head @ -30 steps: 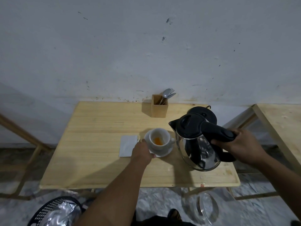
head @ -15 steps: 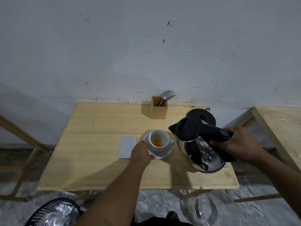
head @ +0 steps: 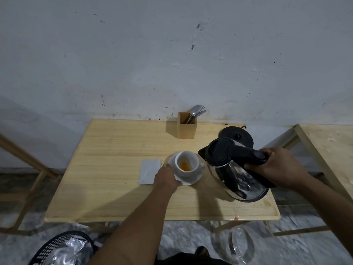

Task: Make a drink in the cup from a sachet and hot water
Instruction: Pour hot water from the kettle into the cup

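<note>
Fingers [head: 254,166] of the right hand [head: 277,169] wrap the kettle [head: 235,175] handle, spout just beside the cup [head: 187,163] at three o'clock; left hand [head: 166,178] pinches the saucer [head: 193,179] rim, mid-tabletop [head: 114,159].

A wooden cutlery holder [head: 186,128] with spoons [head: 196,111] stands by the wall [head: 172,54].

Bare forearms [head: 137,217] — no sleeves

White cup [head: 188,165]; orange powder [head: 185,166]
</note>
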